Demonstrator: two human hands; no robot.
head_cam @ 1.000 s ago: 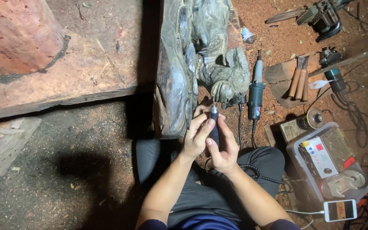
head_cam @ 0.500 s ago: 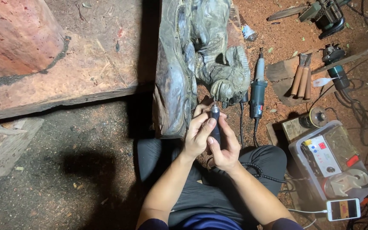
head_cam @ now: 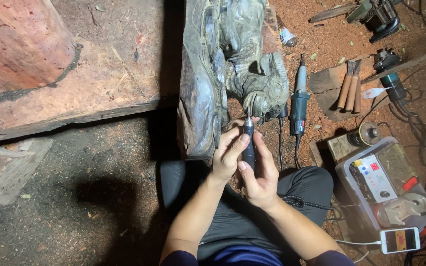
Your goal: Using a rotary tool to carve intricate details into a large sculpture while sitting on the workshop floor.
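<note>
left hand (head_cam: 229,153): we see it wrapped round rotary carving handpiece (head_cam: 248,143)
right hand (head_cam: 258,176): grips handpiece too
bit: touching wood carving (head_cam: 232,64)

The rotary tool (head_cam: 248,143) is mostly hidden by both hands; the carved wood (head_cam: 223,64) runs off the top edge.

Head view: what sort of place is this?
Likely a woodcarving workshop with a dirt floor: both hands hold a rotary handpiece against a carved wood sculpture, with chisels and a die grinder nearby.
</note>
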